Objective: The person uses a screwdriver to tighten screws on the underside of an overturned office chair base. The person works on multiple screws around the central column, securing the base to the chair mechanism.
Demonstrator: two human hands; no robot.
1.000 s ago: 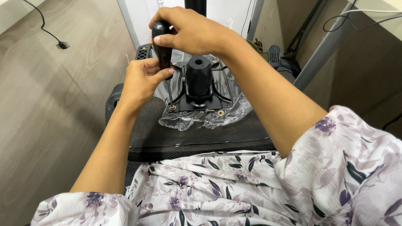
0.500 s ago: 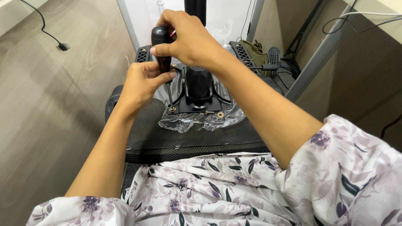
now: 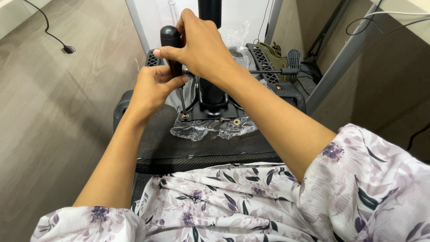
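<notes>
Right hand (image 3: 204,47): gripping the black handle of the screwdriver (image 3: 172,45) from above, fingers wrapping tightly around its top.
Left hand (image 3: 152,89): closing around the lower handle and upper shaft, fingers curling in to steady it.
Screwdriver: standing nearly upright, its tip sitting on a brass screw (image 3: 184,116) at the left corner of the black metal plate (image 3: 215,112).
Plate: lying on the upturned chair seat (image 3: 197,150), with clear plastic wrap (image 3: 210,130) bunching under it.
Second brass screw (image 3: 236,122): sitting near the plate's front edge.
Floor (image 3: 53,112): showing grey wood grain to the left.
</notes>
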